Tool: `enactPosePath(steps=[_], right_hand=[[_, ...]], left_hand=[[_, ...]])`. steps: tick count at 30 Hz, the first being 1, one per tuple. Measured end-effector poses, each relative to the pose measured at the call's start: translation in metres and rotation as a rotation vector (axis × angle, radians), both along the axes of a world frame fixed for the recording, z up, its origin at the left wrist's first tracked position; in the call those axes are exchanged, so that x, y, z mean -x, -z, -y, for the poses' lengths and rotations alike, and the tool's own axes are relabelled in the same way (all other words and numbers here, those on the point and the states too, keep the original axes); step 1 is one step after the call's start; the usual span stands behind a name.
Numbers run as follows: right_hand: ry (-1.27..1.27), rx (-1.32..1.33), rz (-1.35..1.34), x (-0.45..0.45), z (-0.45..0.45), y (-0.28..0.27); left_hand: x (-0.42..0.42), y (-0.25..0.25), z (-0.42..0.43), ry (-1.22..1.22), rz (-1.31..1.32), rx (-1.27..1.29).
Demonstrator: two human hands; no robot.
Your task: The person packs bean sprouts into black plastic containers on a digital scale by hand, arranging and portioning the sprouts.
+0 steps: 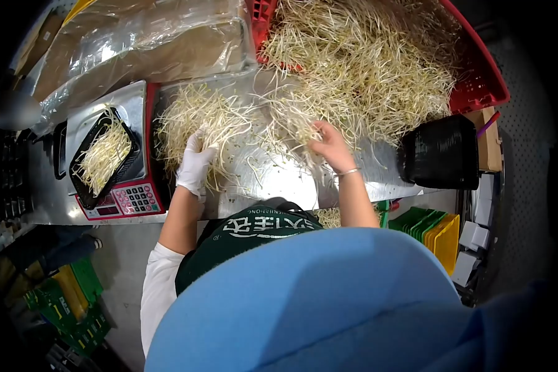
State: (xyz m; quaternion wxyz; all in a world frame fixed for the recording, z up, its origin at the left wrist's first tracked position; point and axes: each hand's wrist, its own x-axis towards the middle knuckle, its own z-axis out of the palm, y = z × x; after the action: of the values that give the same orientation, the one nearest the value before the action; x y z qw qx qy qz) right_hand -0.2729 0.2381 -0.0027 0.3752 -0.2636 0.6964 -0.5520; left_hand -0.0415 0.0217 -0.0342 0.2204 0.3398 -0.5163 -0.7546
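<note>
My left hand (195,163), in a white glove, is closed on part of a loose heap of bean sprouts (198,118) on the metal table (279,180); its fingertips are partly hidden among the strands. My right hand (332,147), bare with a band at the wrist, pinches a few bean sprouts (294,121) at the edge of the big pile. That pile (372,62) spills from a red crate (480,77). Left of my gloved hand, a black tray (130,133) of sprouts rests tilted on a red-framed digital scale (139,197).
Stacked black trays (441,152) stand at the table's right end, with more black trays (7,167) at far left. A plastic-lined box (149,43) lies behind the scale. Green and yellow crates (425,226) sit below the table. A blue cap brim (304,297) blocks the lower view.
</note>
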Motion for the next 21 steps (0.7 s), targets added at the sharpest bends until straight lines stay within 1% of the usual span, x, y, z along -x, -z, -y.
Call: enactPosePath(steps=[1,2,3,4,6,8,10,11,12,14,15,16,17,18,19,20,21], right_hand=[[-0.033,-0.095,-0.106,-0.010,0.011,-0.002],[-0.090,-0.262,-0.197,-0.021,0.023,0.000],[-0.035,-0.248,-0.357,-0.040,0.032,0.018],[-0.132,-0.157,-0.362,-0.056,0.048,0.014],[-0.193,-0.128,-0.310,-0.089,0.076,0.031],[-0.198,0.001,-0.435,-0.116,0.090,0.004],[-0.189,0.155,-0.445,-0.125,0.092,-0.017],[-0.178,0.148,-0.426,-0.125,0.092,-0.025],[-0.186,0.150,-0.421,-0.122,0.091,-0.030],[-0.141,0.096,-0.396,-0.112,0.088,-0.037],[-0.139,0.161,0.069,-0.104,0.084,-0.038],[-0.067,0.271,-0.209,-0.090,0.074,-0.038],[-0.022,0.258,0.176,-0.076,0.060,-0.037],[0.019,0.152,0.311,-0.061,0.045,-0.056],[0.030,0.112,0.106,-0.043,0.033,-0.042],[-0.015,0.040,0.018,-0.020,0.020,-0.021],[-0.144,-0.196,-0.223,-0.005,0.005,-0.019]], left_hand=[[-0.002,-0.001,0.003,0.042,-0.042,-0.109],[0.002,0.003,-0.004,0.015,-0.026,-0.103],[0.008,0.011,-0.012,0.042,-0.054,-0.168],[0.014,0.016,-0.021,0.070,-0.081,-0.236],[0.031,-0.006,-0.042,-0.083,0.018,-0.340],[0.023,-0.001,-0.029,0.133,-0.205,-0.070],[0.015,-0.055,-0.037,-0.074,-0.272,-0.117],[0.007,-0.073,-0.036,-0.049,-0.298,-0.168],[0.007,-0.077,-0.034,-0.058,-0.295,-0.167],[0.007,-0.080,-0.029,0.090,-0.224,-0.106],[0.004,-0.067,-0.027,0.083,-0.180,-0.092],[0.001,-0.062,-0.021,0.077,-0.180,-0.089],[-0.003,-0.057,-0.014,0.100,-0.147,-0.093],[-0.006,-0.054,-0.010,0.123,-0.114,-0.100],[-0.009,-0.063,-0.008,0.077,-0.034,-0.084],[-0.014,-0.063,-0.001,0.093,0.097,-0.033],[-0.023,-0.055,0.004,0.088,0.099,-0.037]])
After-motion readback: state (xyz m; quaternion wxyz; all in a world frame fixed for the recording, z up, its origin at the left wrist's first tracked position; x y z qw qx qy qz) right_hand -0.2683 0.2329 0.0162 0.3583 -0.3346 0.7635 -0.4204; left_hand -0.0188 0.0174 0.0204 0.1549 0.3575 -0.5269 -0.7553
